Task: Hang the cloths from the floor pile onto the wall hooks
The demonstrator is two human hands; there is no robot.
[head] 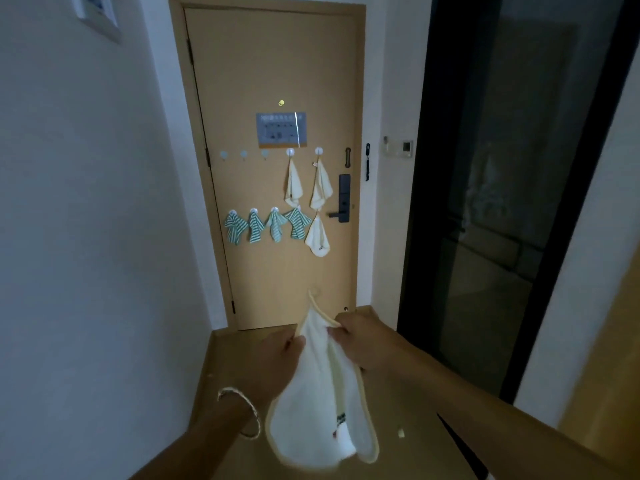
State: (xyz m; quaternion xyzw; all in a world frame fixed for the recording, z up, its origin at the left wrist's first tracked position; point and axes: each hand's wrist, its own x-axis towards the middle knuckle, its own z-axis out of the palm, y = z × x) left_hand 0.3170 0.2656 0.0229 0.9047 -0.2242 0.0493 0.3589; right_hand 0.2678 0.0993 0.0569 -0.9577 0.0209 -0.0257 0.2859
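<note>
Both hands are busy with the same cloth, held out in front of the door. Their left hand (277, 355) pinches the white cloth (318, 403) at its left edge near the top. The right hand (360, 344) has its fingers curled round the right edge at about the same height, so it's gripped from both sides. It's got pale yellow trim and a little hanging loop (313, 296) poking up above the hands, and the rest droops down between the forearms. Small print near the bottom, too tiny to read. Thin bangle (242, 415) on the left wrist.

On the door (270, 64): the top row has three bare hooks (243, 153) on the left, then two white cloths (293, 183) hanging on the next two. The lower row has four green striped cloths (256, 225) side by side and a lone white cloth (317, 233) at the right end. Grey notice (281, 129) stuck above the hooks, dark lock and handle (344, 199) at the door's right edge. Dark glass panel (485, 202) off to the right. Wood floor (408, 459) underfoot with a little pale scrap (401, 433) on it.
</note>
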